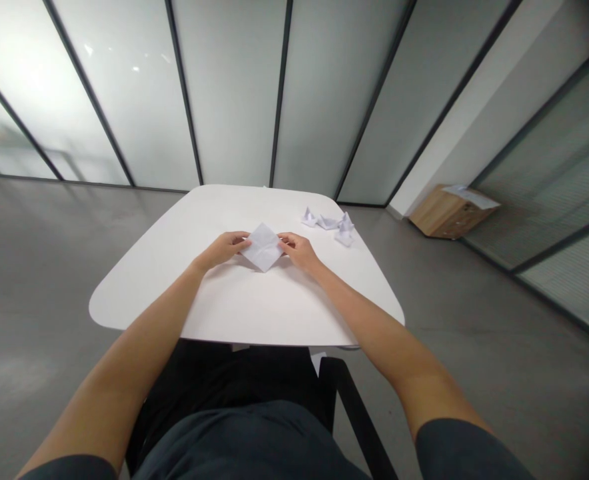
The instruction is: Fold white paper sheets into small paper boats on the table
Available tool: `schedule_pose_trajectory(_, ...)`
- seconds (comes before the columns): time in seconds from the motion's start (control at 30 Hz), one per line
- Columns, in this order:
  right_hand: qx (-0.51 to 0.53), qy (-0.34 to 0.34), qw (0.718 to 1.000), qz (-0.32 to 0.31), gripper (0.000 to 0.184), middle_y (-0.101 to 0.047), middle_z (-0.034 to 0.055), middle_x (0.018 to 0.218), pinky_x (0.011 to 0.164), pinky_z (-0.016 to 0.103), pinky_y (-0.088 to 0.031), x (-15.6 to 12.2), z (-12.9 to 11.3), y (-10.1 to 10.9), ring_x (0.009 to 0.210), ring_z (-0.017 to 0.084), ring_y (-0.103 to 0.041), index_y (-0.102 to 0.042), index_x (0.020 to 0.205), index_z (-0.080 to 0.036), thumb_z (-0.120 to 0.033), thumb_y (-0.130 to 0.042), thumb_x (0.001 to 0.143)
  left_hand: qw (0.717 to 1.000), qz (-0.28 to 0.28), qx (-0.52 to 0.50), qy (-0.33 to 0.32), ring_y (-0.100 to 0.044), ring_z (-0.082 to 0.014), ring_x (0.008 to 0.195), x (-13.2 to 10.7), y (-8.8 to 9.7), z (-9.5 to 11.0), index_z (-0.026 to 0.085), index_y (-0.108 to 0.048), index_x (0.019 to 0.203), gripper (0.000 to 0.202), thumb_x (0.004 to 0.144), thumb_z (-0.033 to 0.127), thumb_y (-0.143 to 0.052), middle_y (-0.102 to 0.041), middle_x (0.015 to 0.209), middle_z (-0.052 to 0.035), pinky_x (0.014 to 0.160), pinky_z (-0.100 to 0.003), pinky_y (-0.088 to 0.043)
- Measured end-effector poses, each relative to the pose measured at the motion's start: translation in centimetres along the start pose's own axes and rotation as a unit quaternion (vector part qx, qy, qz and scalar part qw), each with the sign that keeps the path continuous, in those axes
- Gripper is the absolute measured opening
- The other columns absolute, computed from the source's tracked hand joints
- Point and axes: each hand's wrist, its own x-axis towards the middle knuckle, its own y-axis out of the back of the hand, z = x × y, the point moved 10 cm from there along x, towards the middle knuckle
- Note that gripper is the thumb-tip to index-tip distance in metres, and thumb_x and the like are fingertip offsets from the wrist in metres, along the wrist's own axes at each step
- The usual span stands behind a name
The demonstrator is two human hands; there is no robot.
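Frosted glass panels (229,87) tower beyond a grey floor (474,320), and before them spreads the white surface (144,280), corners rounded. Out past its right edge stands a wooden cabinet (435,213). Now to the action: left grip (224,247) and right grip (298,250) each pinch one side corner of the white paper (263,247)! That creased diamond sits midway between the surface's left and right edges, one corner aimed at the near edge; whether it touches down, I can't tell. Delicate handling, this: light, equal tension from both sides, I'd judge, corners level and creases matched before any pressing, should prevent wrinkles. Smallest of all, folded paper pieces (328,223) cluster towards the far right corner.
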Motion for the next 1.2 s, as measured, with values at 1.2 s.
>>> schedule_pose_trajectory(1.2,-0.438,0.049,0.896,-0.052,0.016,-0.073,0.0084,0.110,0.090,0.031,-0.045,-0.3,-0.7,-2.9,0.103,0.023,-0.062,-0.071,0.109,-0.019,-0.027,-0.068,0.096,0.916,0.036,0.400,-0.008,-0.072,-0.0270,0.097,0.0,-1.3,1.0,0.020,-0.071,0.123,0.040,0.092,0.043,-0.061,-0.077,0.113,-0.0119,0.085,-0.033,-0.052)
